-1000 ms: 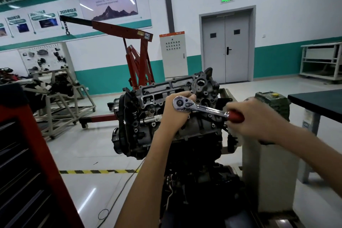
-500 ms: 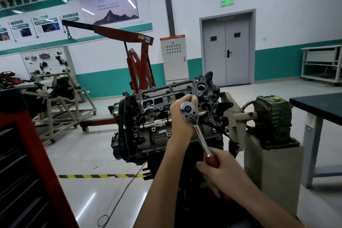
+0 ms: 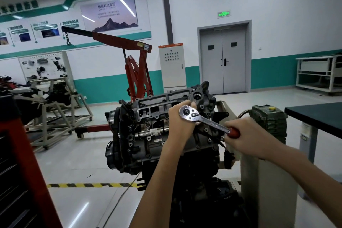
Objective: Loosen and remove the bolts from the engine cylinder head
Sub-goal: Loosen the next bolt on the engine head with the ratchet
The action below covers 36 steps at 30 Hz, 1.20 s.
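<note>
The dark grey engine with its cylinder head [image 3: 153, 111] hangs on a stand at the centre of the head view. A chrome ratchet wrench [image 3: 203, 119] with a red grip sits against the head's right part. My left hand [image 3: 180, 122] is curled round the ratchet's round head from behind, holding it against the engine. My right hand [image 3: 246, 135] grips the red handle, which points to the lower right. The socket and the bolt under it are hidden by my left hand.
A grey-green gearbox [image 3: 268, 122] tops the stand's pedestal [image 3: 266, 190] at the right. A dark-topped table [image 3: 318, 116] stands further right. A red tool cabinet [image 3: 22, 181] fills the left foreground. A red engine crane [image 3: 137, 72] and a frame trolley [image 3: 55, 116] stand behind.
The ratchet handle swung from pointing right, down to pointing at me, then back up to the lower right. My right hand moved with it; my left hand stayed on the ratchet head.
</note>
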Available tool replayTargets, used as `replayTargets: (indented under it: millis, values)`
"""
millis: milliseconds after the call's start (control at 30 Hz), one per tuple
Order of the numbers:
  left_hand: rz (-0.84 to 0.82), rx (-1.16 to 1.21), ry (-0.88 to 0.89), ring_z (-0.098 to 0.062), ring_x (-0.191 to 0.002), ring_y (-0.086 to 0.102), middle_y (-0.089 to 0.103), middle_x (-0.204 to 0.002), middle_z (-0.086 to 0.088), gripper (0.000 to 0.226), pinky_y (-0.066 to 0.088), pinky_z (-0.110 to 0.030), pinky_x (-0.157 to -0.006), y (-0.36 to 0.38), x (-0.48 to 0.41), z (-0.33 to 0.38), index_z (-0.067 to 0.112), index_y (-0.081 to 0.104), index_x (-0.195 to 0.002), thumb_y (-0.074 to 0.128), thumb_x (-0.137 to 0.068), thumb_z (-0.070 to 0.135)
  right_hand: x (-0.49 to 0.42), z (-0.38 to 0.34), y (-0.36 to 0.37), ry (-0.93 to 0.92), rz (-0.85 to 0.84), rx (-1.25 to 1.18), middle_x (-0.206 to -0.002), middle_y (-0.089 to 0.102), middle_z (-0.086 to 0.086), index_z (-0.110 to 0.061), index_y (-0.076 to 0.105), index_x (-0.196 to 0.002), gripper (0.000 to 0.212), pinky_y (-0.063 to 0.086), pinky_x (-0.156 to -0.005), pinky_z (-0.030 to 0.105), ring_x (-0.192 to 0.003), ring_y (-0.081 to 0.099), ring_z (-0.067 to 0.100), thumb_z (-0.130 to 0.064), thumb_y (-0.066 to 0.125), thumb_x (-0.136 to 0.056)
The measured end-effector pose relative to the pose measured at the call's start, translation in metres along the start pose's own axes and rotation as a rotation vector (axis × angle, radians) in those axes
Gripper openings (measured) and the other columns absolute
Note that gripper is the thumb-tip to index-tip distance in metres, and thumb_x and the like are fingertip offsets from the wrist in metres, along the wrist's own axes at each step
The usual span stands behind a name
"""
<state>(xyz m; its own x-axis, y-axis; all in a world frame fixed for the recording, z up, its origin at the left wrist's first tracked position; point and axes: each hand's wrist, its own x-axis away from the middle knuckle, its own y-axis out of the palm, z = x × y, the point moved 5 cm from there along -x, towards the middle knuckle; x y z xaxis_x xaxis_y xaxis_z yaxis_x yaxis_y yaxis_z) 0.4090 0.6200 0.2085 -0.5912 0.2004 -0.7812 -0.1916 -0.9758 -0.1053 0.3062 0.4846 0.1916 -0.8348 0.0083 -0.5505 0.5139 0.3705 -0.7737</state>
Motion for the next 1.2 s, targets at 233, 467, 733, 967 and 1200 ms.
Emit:
replayTargets:
  millis: [233,467,733,967,1200]
  values:
    - [0.042,0.06,0.014,-0.001,-0.044,0.032,0.036,-0.044,0.017,0.048,0.025,-0.012,-0.047,0.005,0.006,0.002,0.022,0.035,-0.054,0.052,-0.096,0.005,0.032,-0.023,0.041,0.183,0.146,-0.256,-0.043,0.04,-0.007,-0.016,0.047,-0.054,0.03,0.032,-0.043,0.013,-0.042,0.042,0.002,-0.01,0.064,-0.078]
    - [0.01,0.075,-0.022,0.0,-0.046,0.027,0.028,-0.05,0.015,0.045,0.024,-0.011,-0.049,-0.003,0.006,-0.001,0.016,0.035,-0.056,0.054,-0.095,0.004,0.042,-0.049,0.077,0.234,0.025,-0.522,-0.045,0.039,-0.004,-0.015,0.04,-0.058,0.031,0.028,-0.038,0.016,-0.034,0.036,0.007,-0.009,0.059,-0.081]
    - [-0.167,-0.046,0.02,-0.005,-0.048,0.027,0.033,-0.044,0.012,0.053,0.025,-0.021,-0.05,-0.013,0.001,0.006,0.03,0.036,-0.05,0.055,-0.095,0.011,-0.03,-0.012,-0.034,-0.142,-0.254,0.225,-0.054,0.049,-0.008,-0.017,0.053,-0.067,0.017,0.045,-0.056,0.017,-0.046,0.047,0.002,-0.016,0.059,-0.082]
    - [0.075,0.058,-0.056,-0.002,-0.045,0.027,0.031,-0.048,0.013,0.048,0.024,-0.016,-0.046,-0.009,0.012,-0.004,0.019,0.034,-0.054,0.052,-0.097,0.011,0.034,-0.032,0.04,0.114,-0.014,-0.223,-0.054,0.049,-0.006,-0.021,0.049,-0.064,0.024,0.037,-0.044,0.012,-0.041,0.043,0.002,-0.013,0.063,-0.082]
    - [-0.02,0.048,-0.02,-0.001,-0.047,0.025,0.028,-0.051,0.012,0.044,0.022,-0.016,-0.047,-0.013,0.01,-0.002,0.014,0.035,-0.056,0.055,-0.096,0.008,0.047,-0.065,0.088,0.2,-0.039,-0.522,-0.052,0.046,0.0,-0.017,0.047,-0.069,0.018,0.035,-0.036,0.015,-0.035,0.041,0.005,-0.01,0.058,-0.083]
